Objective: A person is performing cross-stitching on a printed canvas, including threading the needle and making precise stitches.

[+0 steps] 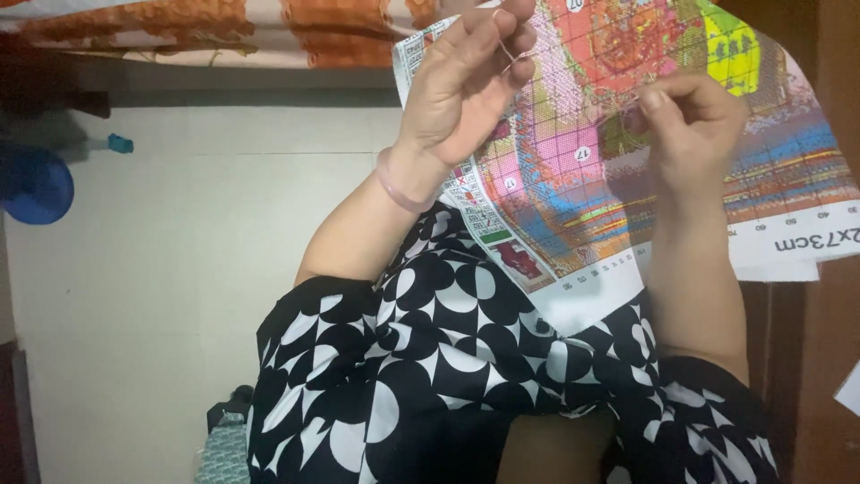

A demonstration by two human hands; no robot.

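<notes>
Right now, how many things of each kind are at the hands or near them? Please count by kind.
Hands: 2, left hand and right hand, both pinching thin thread
Printed colour pattern sheet: 1
Pink bracelet: 1
Blue round object on the floor: 1
Total: 5, with the thread not counted

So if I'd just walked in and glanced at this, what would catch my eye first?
Most likely the brightly coloured cross-stitch cloth with its printed grid, spread across the upper right. Both hands work at it: the left hand is raised at top centre, its fingers pinching a fine thread, while the right hand is pinched against the cloth. Below them, a bold black-and-white patterned dress fills the lower middle.
</notes>
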